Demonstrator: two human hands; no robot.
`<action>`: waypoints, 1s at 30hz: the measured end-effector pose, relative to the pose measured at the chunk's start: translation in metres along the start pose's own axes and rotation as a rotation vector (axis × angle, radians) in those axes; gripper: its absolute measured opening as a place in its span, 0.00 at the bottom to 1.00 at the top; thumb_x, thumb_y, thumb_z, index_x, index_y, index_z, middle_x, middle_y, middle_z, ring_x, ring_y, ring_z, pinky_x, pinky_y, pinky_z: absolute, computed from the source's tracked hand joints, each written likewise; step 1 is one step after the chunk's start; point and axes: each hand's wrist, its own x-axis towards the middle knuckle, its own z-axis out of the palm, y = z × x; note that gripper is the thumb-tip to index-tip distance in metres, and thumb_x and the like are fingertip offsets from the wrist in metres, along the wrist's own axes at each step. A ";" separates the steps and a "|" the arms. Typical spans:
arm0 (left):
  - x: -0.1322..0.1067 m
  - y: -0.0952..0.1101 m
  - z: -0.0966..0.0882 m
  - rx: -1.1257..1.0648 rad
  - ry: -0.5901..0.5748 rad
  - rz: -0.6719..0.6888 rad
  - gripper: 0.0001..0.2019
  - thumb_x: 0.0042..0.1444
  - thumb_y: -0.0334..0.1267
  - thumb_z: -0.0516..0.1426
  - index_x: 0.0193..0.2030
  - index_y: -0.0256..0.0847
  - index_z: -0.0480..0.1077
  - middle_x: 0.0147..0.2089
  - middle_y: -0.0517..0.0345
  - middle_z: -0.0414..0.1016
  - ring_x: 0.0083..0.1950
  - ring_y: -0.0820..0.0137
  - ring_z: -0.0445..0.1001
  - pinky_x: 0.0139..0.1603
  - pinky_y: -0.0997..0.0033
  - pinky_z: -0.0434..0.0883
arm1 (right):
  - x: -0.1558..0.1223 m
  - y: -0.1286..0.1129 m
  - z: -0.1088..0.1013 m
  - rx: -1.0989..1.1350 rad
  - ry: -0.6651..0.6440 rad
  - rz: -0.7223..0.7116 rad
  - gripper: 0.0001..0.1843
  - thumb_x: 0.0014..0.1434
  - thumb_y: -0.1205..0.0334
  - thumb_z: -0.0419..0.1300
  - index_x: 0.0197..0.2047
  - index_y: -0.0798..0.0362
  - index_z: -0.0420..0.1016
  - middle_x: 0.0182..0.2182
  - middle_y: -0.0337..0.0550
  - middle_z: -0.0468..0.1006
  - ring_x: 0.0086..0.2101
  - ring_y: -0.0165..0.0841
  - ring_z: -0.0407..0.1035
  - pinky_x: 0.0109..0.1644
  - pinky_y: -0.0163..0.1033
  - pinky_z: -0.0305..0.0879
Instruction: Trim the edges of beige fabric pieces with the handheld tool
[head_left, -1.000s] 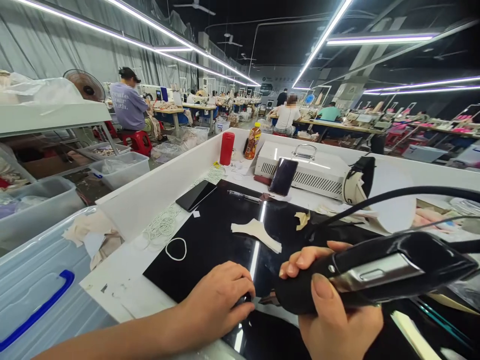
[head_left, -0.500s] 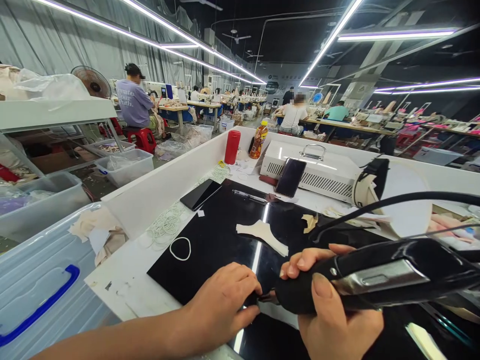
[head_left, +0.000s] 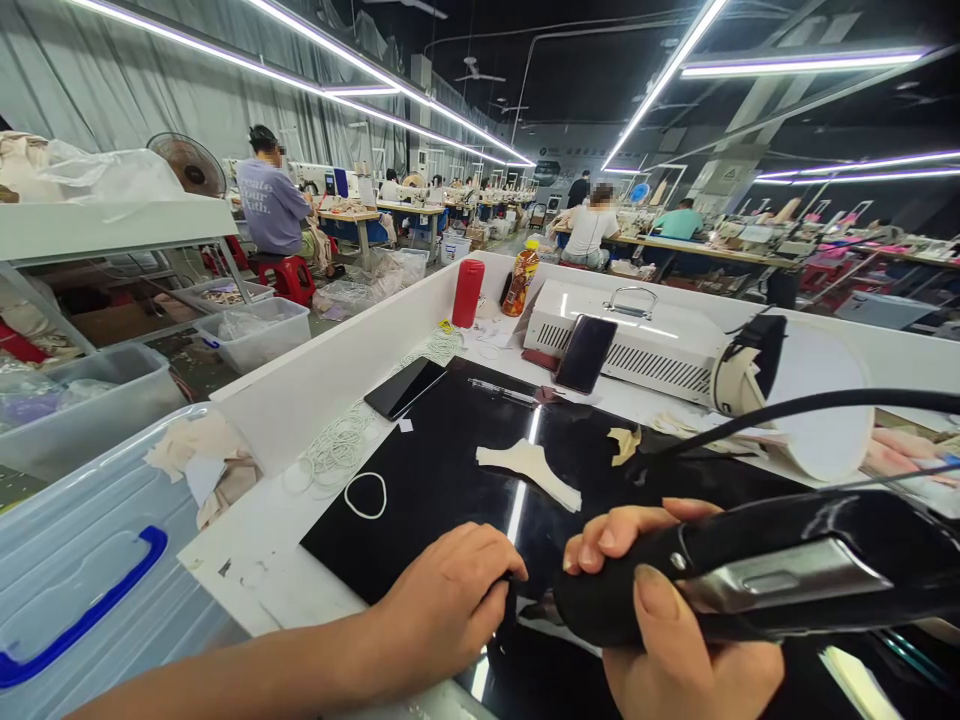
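My right hand [head_left: 675, 650] is wrapped round the handle of a black corded tool [head_left: 757, 575] with a metal plate, its tip pointing left. My left hand [head_left: 450, 600] is curled on the glossy black mat [head_left: 427, 480], fingers pinched on something small and dark right at the tool's tip; I cannot make out what it is. A cream fabric piece [head_left: 531, 470] and a smaller scrap [head_left: 622, 443] lie on the mat beyond my hands. A white elastic loop [head_left: 365, 495] sits at the mat's left.
A white metal box with a handle [head_left: 637, 345] stands at the back with a phone [head_left: 585, 353] leaning on it. A second phone [head_left: 405, 387], a red cylinder [head_left: 467, 293], a drink bottle [head_left: 523, 277], a pile of white loops [head_left: 334, 445]. Clear bins [head_left: 75, 590] left. People work at far tables.
The view has shifted slightly, so everything sits a little lower and to the right. My left fingers have closed tighter against the tool's tip; the right hand keeps its grip.
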 end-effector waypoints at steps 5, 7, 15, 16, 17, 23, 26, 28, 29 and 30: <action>-0.001 -0.003 0.001 0.031 0.000 0.036 0.13 0.63 0.22 0.53 0.48 0.42 0.72 0.50 0.57 0.76 0.51 0.68 0.73 0.56 0.68 0.71 | 0.001 -0.002 0.004 0.010 -0.015 0.041 0.14 0.64 0.61 0.66 0.51 0.43 0.70 0.31 0.35 0.75 0.29 0.33 0.73 0.35 0.45 0.77; -0.002 -0.003 0.001 0.057 -0.015 0.071 0.15 0.62 0.21 0.53 0.49 0.42 0.73 0.51 0.56 0.75 0.51 0.68 0.74 0.56 0.68 0.72 | 0.003 -0.007 0.002 -0.005 -0.019 0.049 0.15 0.63 0.60 0.67 0.51 0.43 0.70 0.31 0.35 0.75 0.30 0.34 0.73 0.35 0.45 0.77; 0.002 -0.010 -0.006 0.273 -0.130 0.295 0.17 0.60 0.18 0.53 0.48 0.39 0.75 0.50 0.53 0.76 0.50 0.64 0.74 0.53 0.66 0.74 | 0.017 -0.042 -0.017 -0.285 0.154 0.019 0.23 0.52 0.50 0.75 0.46 0.46 0.75 0.36 0.40 0.77 0.35 0.41 0.78 0.40 0.50 0.80; 0.004 -0.011 -0.008 0.281 -0.145 0.299 0.17 0.60 0.18 0.53 0.48 0.40 0.75 0.50 0.53 0.76 0.49 0.64 0.75 0.53 0.66 0.74 | 0.019 -0.044 -0.018 -0.303 0.201 0.014 0.22 0.51 0.51 0.76 0.45 0.47 0.75 0.35 0.39 0.76 0.34 0.39 0.77 0.40 0.48 0.80; 0.007 -0.011 -0.010 0.286 -0.159 0.302 0.17 0.60 0.19 0.54 0.49 0.40 0.75 0.50 0.53 0.76 0.49 0.65 0.75 0.53 0.66 0.74 | 0.020 -0.044 -0.019 -0.314 0.242 0.011 0.21 0.51 0.52 0.76 0.44 0.47 0.75 0.34 0.38 0.76 0.33 0.38 0.76 0.39 0.47 0.80; 0.047 -0.012 -0.023 0.180 -0.265 0.414 0.11 0.68 0.28 0.56 0.55 0.39 0.72 0.54 0.50 0.78 0.56 0.63 0.76 0.61 0.63 0.72 | 0.028 -0.033 -0.021 -0.177 0.306 -0.097 0.21 0.53 0.59 0.75 0.47 0.47 0.73 0.30 0.35 0.76 0.28 0.34 0.72 0.33 0.42 0.75; 0.070 -0.012 -0.024 0.049 -0.389 0.481 0.16 0.67 0.32 0.60 0.60 0.42 0.70 0.57 0.51 0.78 0.62 0.61 0.74 0.66 0.61 0.68 | 0.029 -0.029 -0.022 -0.158 0.322 -0.117 0.20 0.53 0.60 0.74 0.47 0.47 0.73 0.29 0.34 0.76 0.27 0.33 0.72 0.32 0.42 0.74; 0.080 -0.013 -0.023 0.003 -0.481 0.489 0.18 0.67 0.35 0.61 0.63 0.43 0.69 0.60 0.51 0.77 0.65 0.60 0.71 0.69 0.60 0.66 | 0.029 -0.027 -0.023 -0.147 0.328 -0.111 0.20 0.53 0.61 0.74 0.47 0.47 0.73 0.29 0.34 0.76 0.27 0.33 0.72 0.32 0.41 0.75; 0.084 -0.013 -0.022 -0.008 -0.520 0.490 0.19 0.68 0.37 0.61 0.64 0.44 0.68 0.60 0.51 0.76 0.67 0.60 0.70 0.69 0.60 0.65 | 0.028 -0.025 -0.024 -0.144 0.326 -0.105 0.20 0.53 0.61 0.74 0.47 0.47 0.73 0.29 0.34 0.76 0.28 0.33 0.72 0.32 0.41 0.75; 0.087 -0.013 -0.021 -0.015 -0.552 0.494 0.20 0.68 0.39 0.61 0.64 0.43 0.68 0.61 0.50 0.76 0.69 0.59 0.68 0.70 0.60 0.64 | 0.028 -0.023 -0.025 -0.141 0.320 -0.099 0.20 0.54 0.61 0.73 0.48 0.47 0.72 0.30 0.34 0.76 0.28 0.33 0.72 0.33 0.42 0.75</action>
